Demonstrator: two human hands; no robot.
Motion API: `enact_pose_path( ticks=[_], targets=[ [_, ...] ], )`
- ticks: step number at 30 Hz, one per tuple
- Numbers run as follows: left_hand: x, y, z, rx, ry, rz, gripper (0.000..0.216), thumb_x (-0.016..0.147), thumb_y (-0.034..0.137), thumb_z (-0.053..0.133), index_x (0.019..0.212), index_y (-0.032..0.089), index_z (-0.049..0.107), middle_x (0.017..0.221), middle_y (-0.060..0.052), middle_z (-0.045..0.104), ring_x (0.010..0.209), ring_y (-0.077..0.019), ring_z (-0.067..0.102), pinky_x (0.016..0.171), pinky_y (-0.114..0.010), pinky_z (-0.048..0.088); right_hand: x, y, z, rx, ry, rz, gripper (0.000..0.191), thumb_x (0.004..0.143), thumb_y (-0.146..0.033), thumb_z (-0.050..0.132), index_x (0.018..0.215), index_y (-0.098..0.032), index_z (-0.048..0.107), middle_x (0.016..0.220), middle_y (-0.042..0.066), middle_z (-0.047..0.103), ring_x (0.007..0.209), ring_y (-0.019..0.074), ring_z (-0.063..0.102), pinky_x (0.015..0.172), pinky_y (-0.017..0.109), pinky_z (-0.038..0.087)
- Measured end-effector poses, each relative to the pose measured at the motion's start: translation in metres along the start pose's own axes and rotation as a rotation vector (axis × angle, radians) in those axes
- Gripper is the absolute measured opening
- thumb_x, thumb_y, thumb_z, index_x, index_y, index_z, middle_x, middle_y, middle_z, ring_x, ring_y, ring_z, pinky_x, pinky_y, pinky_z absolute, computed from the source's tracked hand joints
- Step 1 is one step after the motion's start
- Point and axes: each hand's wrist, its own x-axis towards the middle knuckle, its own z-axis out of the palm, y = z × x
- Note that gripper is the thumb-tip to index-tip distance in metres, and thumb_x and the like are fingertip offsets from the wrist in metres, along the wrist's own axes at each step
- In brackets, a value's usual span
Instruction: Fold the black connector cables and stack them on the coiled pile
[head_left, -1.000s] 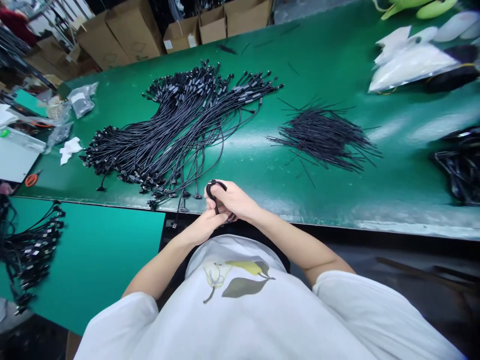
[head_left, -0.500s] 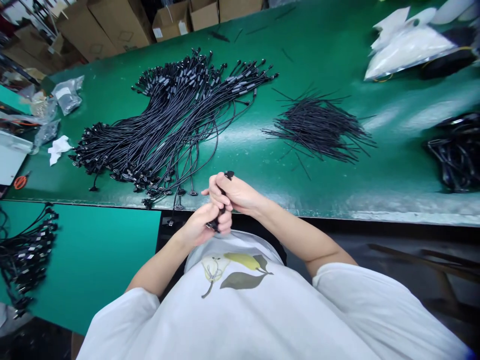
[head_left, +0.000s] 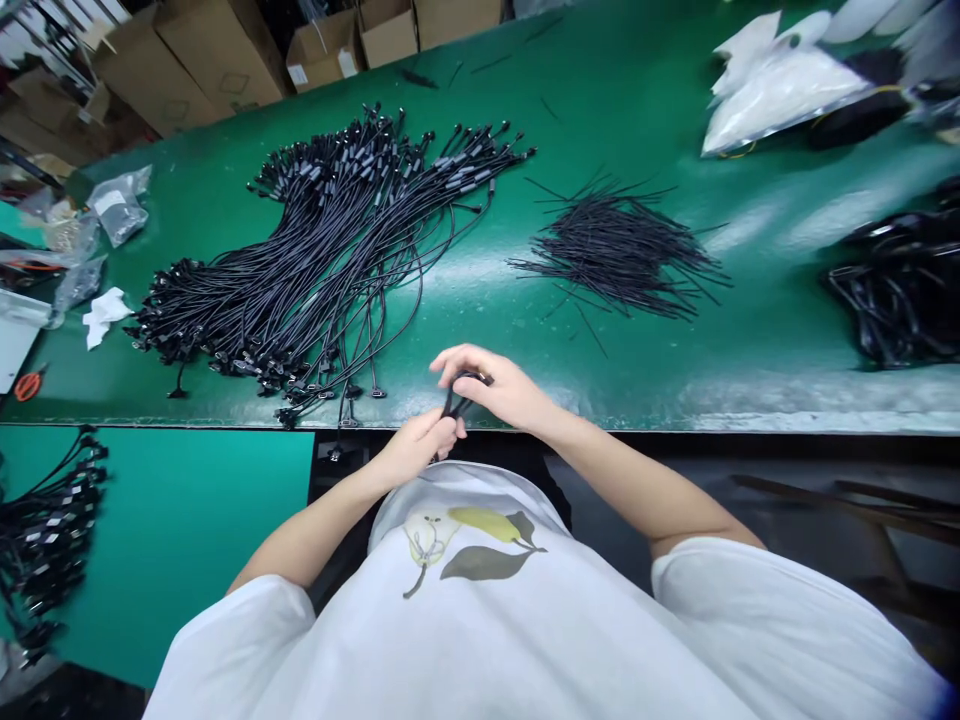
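Green bench (head_left: 675,90), near edge: left hand (head_left: 417,448) and right hand (head_left: 501,388) fingers pinching one folded black cable (head_left: 456,398); cable pile (head_left: 322,260) beyond the fingers.

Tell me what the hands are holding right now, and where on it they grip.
Both the left hand and the right hand pinch one folded black cable between them; which part each grips is hidden.

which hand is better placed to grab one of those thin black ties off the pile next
Right, probably. The right hand lies on the side of the thin black ties, with bare green table between. The left hand sits nearer the body, gripping the folded black cable that both hands hold.
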Motion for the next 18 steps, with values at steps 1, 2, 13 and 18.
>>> enact_pose_path(
  ticks=[1, 2, 13, 18],
  targets=[
    [0.003, -0.001, -0.003, 0.014, 0.019, -0.01, 0.044, 0.086, 0.059, 0.052, 0.083, 0.015, 0.053, 0.06, 0.006, 0.033, 0.055, -0.0087, 0.032, 0.055, -0.024, 0.03, -0.003, -0.001, -0.004, -0.184, 0.01, -0.093, 0.036, 0.093, -0.05, 0.049, 0.1, -0.017, 0.062, 0.114, 0.01, 0.062, 0.103, 0.0194, 0.059, 0.088, 0.037, 0.049],
    [0.005, 0.0, -0.006, 0.038, 0.016, -0.022, 0.045, 0.085, 0.061, 0.051, 0.081, 0.015, 0.052, 0.06, 0.006, 0.033, 0.054, -0.0088, 0.032, 0.054, -0.025, 0.03, -0.007, -0.001, -0.007, -0.37, -0.023, -0.199, 0.032, 0.095, -0.044, 0.049, 0.11, -0.018, 0.06, 0.118, 0.01, 0.061, 0.111, 0.0207, 0.056, 0.097, 0.04, 0.044],
    [0.006, 0.015, -0.009, 0.487, -0.141, -0.118, 0.036, 0.092, 0.051, 0.041, 0.078, 0.018, 0.047, 0.066, 0.003, 0.046, 0.062, -0.012, 0.041, 0.062, -0.026, 0.035, -0.039, 0.006, -0.006, -1.343, -0.405, -0.56, 0.021, 0.098, -0.014, 0.032, 0.09, -0.015, 0.051, 0.075, 0.003, 0.051, 0.065, 0.015, 0.045, 0.053, 0.031, 0.022],
    [0.021, 0.004, -0.001, 0.361, -0.214, -0.199, 0.044, 0.085, 0.058, 0.049, 0.074, 0.015, 0.055, 0.066, 0.0, 0.052, 0.065, -0.0138, 0.046, 0.067, -0.028, 0.037, -0.034, 0.007, -0.019, -1.347, -0.517, -0.596, 0.023, 0.101, -0.018, 0.03, 0.089, -0.016, 0.049, 0.081, 0.004, 0.055, 0.07, 0.015, 0.048, 0.052, 0.031, 0.021]
  ],
)
